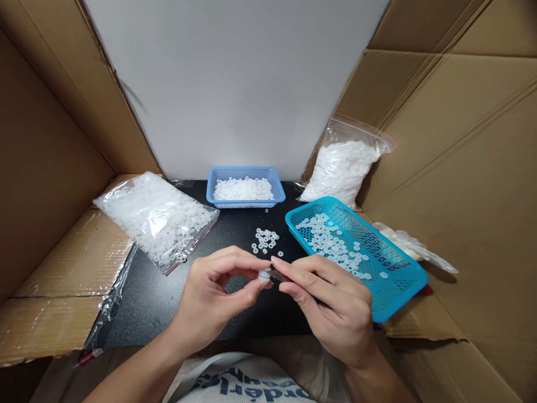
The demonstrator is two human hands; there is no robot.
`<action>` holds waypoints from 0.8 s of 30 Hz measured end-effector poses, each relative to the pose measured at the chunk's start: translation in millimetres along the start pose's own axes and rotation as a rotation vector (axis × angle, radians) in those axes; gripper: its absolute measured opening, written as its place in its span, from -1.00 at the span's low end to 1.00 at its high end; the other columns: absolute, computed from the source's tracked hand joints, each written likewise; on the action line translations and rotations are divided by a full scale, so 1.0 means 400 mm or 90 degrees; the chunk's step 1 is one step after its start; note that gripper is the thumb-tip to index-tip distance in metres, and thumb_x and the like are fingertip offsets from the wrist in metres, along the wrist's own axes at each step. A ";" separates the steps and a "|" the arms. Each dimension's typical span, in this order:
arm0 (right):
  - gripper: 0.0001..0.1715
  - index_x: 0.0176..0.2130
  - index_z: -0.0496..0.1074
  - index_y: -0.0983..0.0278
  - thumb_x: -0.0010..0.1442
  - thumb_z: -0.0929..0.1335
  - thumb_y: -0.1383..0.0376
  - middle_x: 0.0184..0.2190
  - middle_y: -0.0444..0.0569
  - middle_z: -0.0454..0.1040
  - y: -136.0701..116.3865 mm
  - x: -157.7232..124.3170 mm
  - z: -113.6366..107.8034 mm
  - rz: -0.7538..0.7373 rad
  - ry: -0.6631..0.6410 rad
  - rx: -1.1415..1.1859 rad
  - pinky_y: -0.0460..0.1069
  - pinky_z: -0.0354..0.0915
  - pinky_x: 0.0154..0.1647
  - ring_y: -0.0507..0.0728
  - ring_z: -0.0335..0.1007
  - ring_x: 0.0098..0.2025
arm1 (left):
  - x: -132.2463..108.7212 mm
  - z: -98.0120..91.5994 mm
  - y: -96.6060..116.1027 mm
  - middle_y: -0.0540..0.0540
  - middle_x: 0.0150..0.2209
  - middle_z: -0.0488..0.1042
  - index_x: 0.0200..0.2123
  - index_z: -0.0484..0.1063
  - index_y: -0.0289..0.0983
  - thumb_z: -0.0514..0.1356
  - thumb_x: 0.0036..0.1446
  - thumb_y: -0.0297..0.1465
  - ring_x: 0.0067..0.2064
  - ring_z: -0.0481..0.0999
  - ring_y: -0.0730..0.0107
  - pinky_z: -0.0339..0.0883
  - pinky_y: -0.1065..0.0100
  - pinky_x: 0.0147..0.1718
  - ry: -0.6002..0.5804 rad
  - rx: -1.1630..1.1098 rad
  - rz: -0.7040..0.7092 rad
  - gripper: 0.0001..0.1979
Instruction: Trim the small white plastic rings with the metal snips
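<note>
Between the thumb and fingers of my left hand is a small white plastic ring, pinched by its edges above the black work surface. My right hand grips a thin blade, its tip touching or very near the ring; its handle is hidden in the palm. Just beyond my hands, several loose white rings lie in a small pile. To the right, a turquoise basket holds many similar rings, and my right hand partly covers its near side.
A blue basket full of small white pieces stands at the back. Clear bags of white pieces lie at left and back right. A small clear bag is beside the turquoise basket. Cardboard walls enclose both sides.
</note>
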State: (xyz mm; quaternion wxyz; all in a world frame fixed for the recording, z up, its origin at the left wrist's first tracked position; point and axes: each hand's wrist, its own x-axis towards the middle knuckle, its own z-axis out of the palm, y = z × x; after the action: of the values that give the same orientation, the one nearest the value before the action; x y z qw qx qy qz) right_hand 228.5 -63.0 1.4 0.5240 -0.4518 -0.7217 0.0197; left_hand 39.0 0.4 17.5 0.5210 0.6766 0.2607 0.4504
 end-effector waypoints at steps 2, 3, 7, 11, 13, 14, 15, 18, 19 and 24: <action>-0.57 0.17 0.57 0.20 0.35 0.42 0.44 -0.39 -0.05 0.56 -0.001 -0.001 0.002 0.006 0.010 0.004 -0.01 0.34 -0.42 0.10 0.46 -0.38 | -0.001 0.000 0.000 -0.01 -0.34 0.67 -0.18 0.73 -0.12 0.41 0.09 -0.59 -0.32 0.61 0.50 0.50 0.53 -0.32 0.001 -0.010 -0.011 -0.72; -0.57 0.16 0.58 0.19 0.35 0.42 0.44 -0.39 -0.06 0.57 -0.001 -0.001 0.004 0.013 0.016 0.013 -0.01 0.35 -0.41 0.09 0.47 -0.38 | -0.002 0.000 -0.001 -0.01 -0.34 0.67 -0.19 0.74 -0.12 0.41 0.09 -0.59 -0.32 0.62 0.50 0.50 0.54 -0.32 0.002 -0.021 -0.020 -0.73; -0.58 0.11 0.61 0.08 0.34 0.43 0.43 -0.35 -0.11 0.58 -0.002 -0.005 0.011 0.083 0.043 0.101 -0.06 0.38 -0.41 0.05 0.48 -0.38 | -0.002 0.000 -0.008 -0.03 -0.31 0.69 -0.22 0.74 -0.15 0.42 0.11 -0.56 -0.31 0.69 0.44 0.58 0.51 -0.29 0.001 -0.130 -0.107 -0.78; -0.60 0.07 0.62 -0.04 0.36 0.42 0.39 -0.33 -0.16 0.58 0.010 -0.019 0.020 0.171 0.096 0.139 -0.08 0.39 -0.37 0.04 0.46 -0.36 | 0.001 -0.003 -0.020 -0.06 -0.32 0.73 -0.23 0.73 -0.19 0.46 0.09 -0.52 -0.29 0.75 0.35 0.63 0.46 -0.21 -0.001 -0.258 -0.211 -0.83; -0.60 0.10 0.61 -0.08 0.39 0.39 0.35 -0.37 -0.16 0.50 0.020 -0.030 0.029 0.207 0.126 0.137 -0.07 0.36 -0.38 0.03 0.39 -0.38 | 0.005 -0.003 -0.022 -0.05 -0.34 0.74 -0.25 0.73 -0.20 0.49 0.05 -0.52 -0.29 0.76 0.35 0.64 0.48 -0.21 -0.003 -0.309 -0.242 -0.83; -0.60 0.12 0.59 -0.10 0.41 0.38 0.32 -0.39 -0.16 0.46 0.025 -0.036 0.034 0.221 0.137 0.138 -0.07 0.33 -0.38 0.04 0.35 -0.39 | 0.007 -0.003 -0.023 -0.04 -0.34 0.74 -0.27 0.73 -0.21 0.51 0.03 -0.52 -0.30 0.76 0.36 0.64 0.48 -0.22 -0.002 -0.330 -0.252 -0.83; -0.60 0.15 0.56 -0.11 0.44 0.35 0.29 -0.40 -0.16 0.42 0.030 -0.042 0.040 0.234 0.144 0.142 -0.06 0.32 -0.39 0.04 0.32 -0.40 | 0.009 -0.003 -0.022 -0.03 -0.34 0.74 -0.28 0.72 -0.21 0.52 0.01 -0.52 -0.31 0.76 0.37 0.64 0.49 -0.22 0.000 -0.347 -0.258 -0.83; -0.57 0.26 0.45 -0.12 0.50 0.28 0.19 -0.37 -0.13 0.39 0.035 -0.057 0.056 0.272 0.147 0.183 -0.03 0.35 -0.35 0.06 0.32 -0.37 | 0.014 -0.002 -0.021 -0.03 -0.32 0.75 -0.32 0.70 -0.24 0.53 -0.01 -0.54 -0.30 0.76 0.37 0.63 0.50 -0.22 0.004 -0.368 -0.264 -0.83; -0.55 0.30 0.41 -0.11 0.51 0.26 0.16 -0.35 -0.12 0.40 0.034 -0.059 0.060 0.289 0.147 0.201 -0.03 0.37 -0.34 0.06 0.33 -0.37 | 0.015 -0.002 -0.020 -0.04 -0.32 0.75 -0.32 0.70 -0.24 0.52 0.00 -0.54 -0.28 0.76 0.36 0.63 0.49 -0.21 0.005 -0.365 -0.262 -0.84; -0.59 0.11 0.54 0.09 0.45 0.31 -0.02 -0.37 -0.12 0.46 0.021 -0.052 0.062 0.302 0.124 0.225 -0.08 0.36 -0.42 0.03 0.35 -0.43 | 0.014 -0.001 -0.024 -0.04 -0.28 0.75 -0.30 0.70 -0.22 0.50 0.05 -0.53 -0.24 0.75 0.38 0.62 0.46 -0.14 0.002 -0.323 -0.232 -0.86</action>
State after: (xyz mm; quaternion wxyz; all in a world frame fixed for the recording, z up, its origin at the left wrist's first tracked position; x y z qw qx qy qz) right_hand 215.4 -61.1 -29.5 0.6417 -0.5095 -0.5280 0.2233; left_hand 42.3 8.5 10.3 0.7451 0.4662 0.2576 0.4013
